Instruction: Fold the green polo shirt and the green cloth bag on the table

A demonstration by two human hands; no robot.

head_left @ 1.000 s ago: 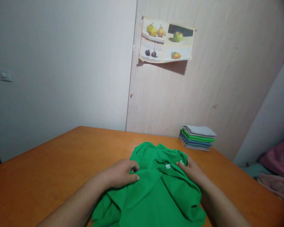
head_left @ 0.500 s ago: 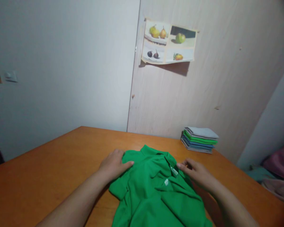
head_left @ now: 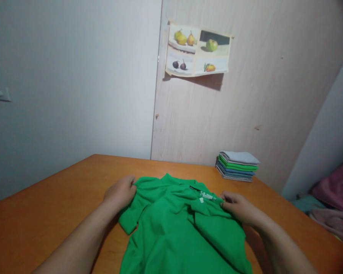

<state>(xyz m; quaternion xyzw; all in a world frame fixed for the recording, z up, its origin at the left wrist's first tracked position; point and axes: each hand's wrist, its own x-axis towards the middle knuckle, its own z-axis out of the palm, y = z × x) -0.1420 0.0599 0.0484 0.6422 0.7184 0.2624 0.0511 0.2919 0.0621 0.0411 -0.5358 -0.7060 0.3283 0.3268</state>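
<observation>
A green polo shirt [head_left: 171, 224] lies spread and wrinkled on the orange-brown table [head_left: 57, 205], its collar toward the far side. White print shows inside the neck opening. My left hand [head_left: 121, 193] pinches the shirt at its left shoulder, above the short sleeve. On the other side, my right hand [head_left: 237, 207] grips the right shoulder between thumb and fingers. Folds run across the shirt's right half, and its lower end passes out of the bottom of the view.
A stack of folded cloths [head_left: 237, 166] in grey, green, blue and check stands at the table's far right. Behind it, a fruit picture [head_left: 198, 49] hangs on the wall panel. Pink fabric [head_left: 335, 186] lies beyond the right edge. A wall switch [head_left: 1, 94] is at left.
My left hand has moved left and closed on the shirt's shoulder, where it lay flat before. The shoulders are drawn wider apart and the neck opening shows more. The view has shifted slightly right.
</observation>
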